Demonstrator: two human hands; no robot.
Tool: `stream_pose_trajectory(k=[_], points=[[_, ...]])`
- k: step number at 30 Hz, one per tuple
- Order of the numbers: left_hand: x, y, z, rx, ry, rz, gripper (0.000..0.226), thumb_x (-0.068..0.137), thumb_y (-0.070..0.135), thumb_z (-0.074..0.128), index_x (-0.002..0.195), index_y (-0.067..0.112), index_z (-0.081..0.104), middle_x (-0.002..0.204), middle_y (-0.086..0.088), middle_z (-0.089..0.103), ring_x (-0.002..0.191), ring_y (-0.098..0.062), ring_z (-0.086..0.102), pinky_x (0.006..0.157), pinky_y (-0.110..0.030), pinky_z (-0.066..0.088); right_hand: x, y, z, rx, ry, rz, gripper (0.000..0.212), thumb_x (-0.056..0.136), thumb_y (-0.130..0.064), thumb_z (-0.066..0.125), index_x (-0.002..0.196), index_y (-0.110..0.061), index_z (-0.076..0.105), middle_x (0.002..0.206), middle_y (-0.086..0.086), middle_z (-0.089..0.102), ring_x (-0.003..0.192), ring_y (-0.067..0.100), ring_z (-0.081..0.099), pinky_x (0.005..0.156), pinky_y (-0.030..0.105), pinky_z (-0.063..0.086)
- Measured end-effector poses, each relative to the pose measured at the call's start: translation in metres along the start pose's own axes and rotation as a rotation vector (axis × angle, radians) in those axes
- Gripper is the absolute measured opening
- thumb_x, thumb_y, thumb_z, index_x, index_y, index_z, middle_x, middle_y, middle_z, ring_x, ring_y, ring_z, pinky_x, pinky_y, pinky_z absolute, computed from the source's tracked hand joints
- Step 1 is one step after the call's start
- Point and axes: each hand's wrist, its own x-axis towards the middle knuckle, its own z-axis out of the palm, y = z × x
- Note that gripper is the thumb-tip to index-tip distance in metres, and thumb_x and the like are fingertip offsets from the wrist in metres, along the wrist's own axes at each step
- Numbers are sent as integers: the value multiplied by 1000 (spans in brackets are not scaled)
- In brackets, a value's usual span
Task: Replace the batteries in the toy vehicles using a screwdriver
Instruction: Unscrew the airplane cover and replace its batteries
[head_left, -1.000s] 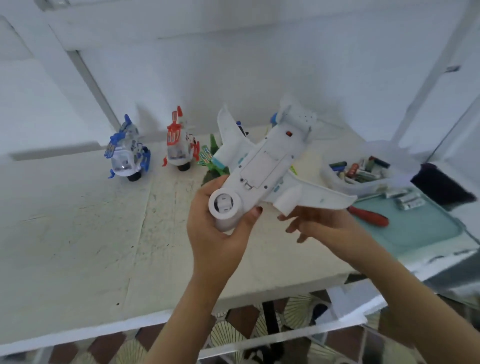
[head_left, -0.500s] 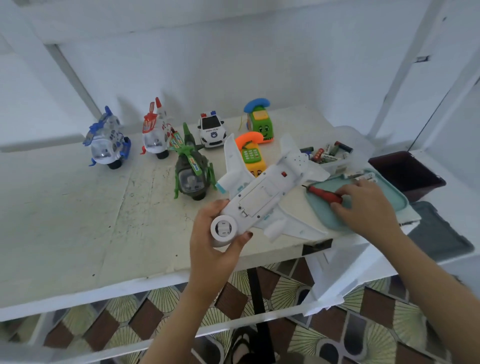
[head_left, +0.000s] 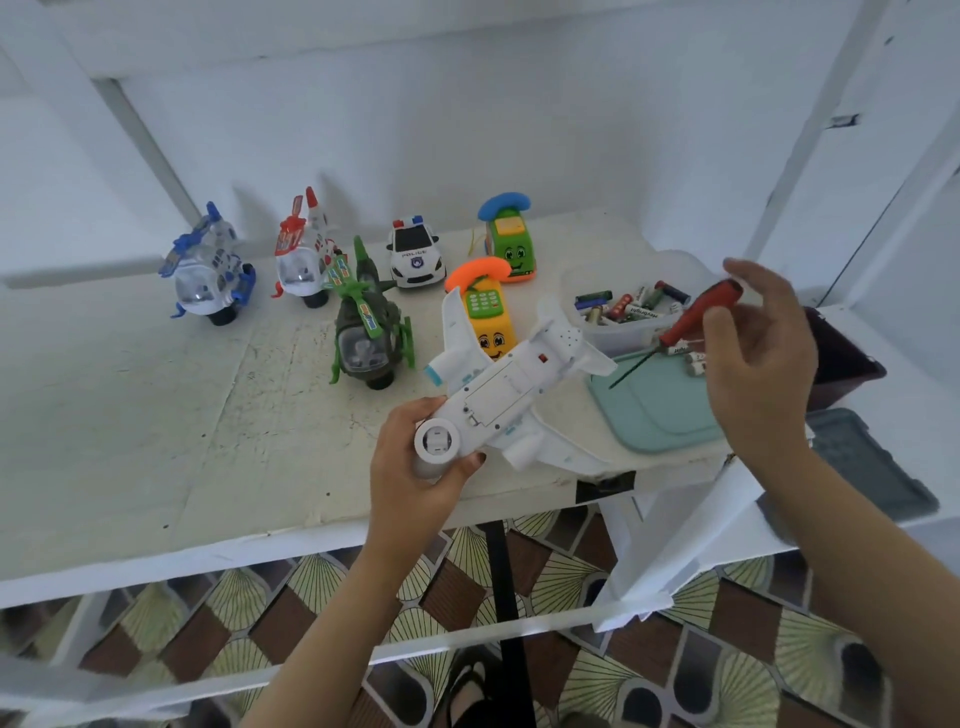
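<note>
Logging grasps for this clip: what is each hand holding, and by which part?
The left hand grips the white toy plane by its rounded near end; the right hand holds the screwdriver by its red handle.

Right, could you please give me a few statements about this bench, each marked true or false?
The left hand grips the white toy plane by its near end. True.
The plane's underside faces down. False: it faces up, showing the battery cover.
The right hand holds the red screwdriver. True.
The screwdriver's tip sits on the battery cover. False: it is over the teal tray's edge.
The clear tub holds toy cars. False: it holds batteries.
</note>
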Motion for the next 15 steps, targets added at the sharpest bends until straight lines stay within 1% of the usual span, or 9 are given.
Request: stream_pose_trajectory(k=[2,4,6,8,10,12,15], points=[[0,-2,2,23,10,-14,49,68,37,73,110,19,57,107,5,61,100,-18,58,84,-42,51,1,-15,4,68,-25,-65,28,97,-7,45,124,-15,51,76,-1,68,73,26,69,74,36,57],[0,-4,3,35,22,-31,50,68,39,73,111,19,57,108,6,61,102,-21,58,84,-46,51,0,-30,12,182,-53,-39,27,98,-4,44,124,-12,50,79,1,67,73,24,70,71,35,58],[0,-6,4,39,33,-39,49,68,39,72,112,25,57,109,11,61,103,-20,57,85,-47,50,-4,-42,23,298,-110,26,25,97,-5,50,120,-15,49,80,4,67,73,22,70,69,33,58],[1,-6,5,42,40,-43,49,67,39,72,112,27,56,109,14,60,102,-18,57,86,-44,50,-9,-48,33,357,-197,58,29,93,-3,58,116,-16,49,81,11,65,72,21,70,69,33,58],[1,-6,6,42,44,-49,50,67,39,72,112,23,58,108,13,60,102,-18,57,86,-41,50,-14,-51,43,350,-288,30,32,89,2,61,111,-18,48,83,16,63,72,20,71,71,34,59],[0,-6,7,43,43,-52,49,67,39,72,111,20,58,107,11,61,100,-18,57,85,-39,50,-19,-51,53,301,-372,-45,35,89,4,60,107,-23,47,84,15,62,74,18,70,72,34,59],[0,-8,7,54,46,-43,49,67,37,73,111,19,59,106,8,62,99,-18,57,83,-39,50,-24,-49,66,194,-451,-156,33,88,2,61,104,-24,46,87,11,63,76,18,69,72,27,58]])
